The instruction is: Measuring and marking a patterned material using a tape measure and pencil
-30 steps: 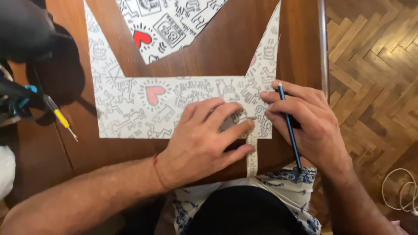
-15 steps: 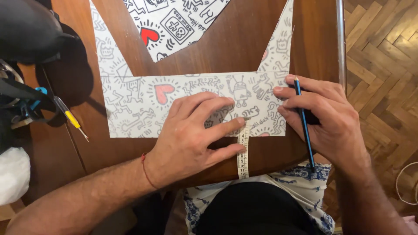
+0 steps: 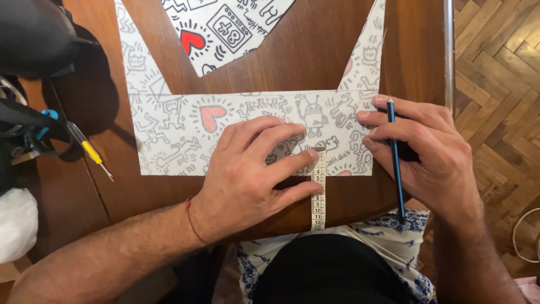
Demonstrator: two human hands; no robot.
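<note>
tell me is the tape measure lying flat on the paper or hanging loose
Lying flat. The left hand pins the tape measure straight across the patterned paper and the wooden table; its lower end passes the table edge.

Paper (image 3: 180, 135) lies flat on surface (image 3: 315, 62). Tape (image 3: 318, 194) runs across paper's near edge and off surface's near edge. Left hand (image 3: 253, 174) on paper, just left of tape. Right hand (image 3: 427, 152) at paper's right end, pencil (image 3: 395, 157) in it. Screwdriver (image 3: 90, 152) left of paper.
</note>
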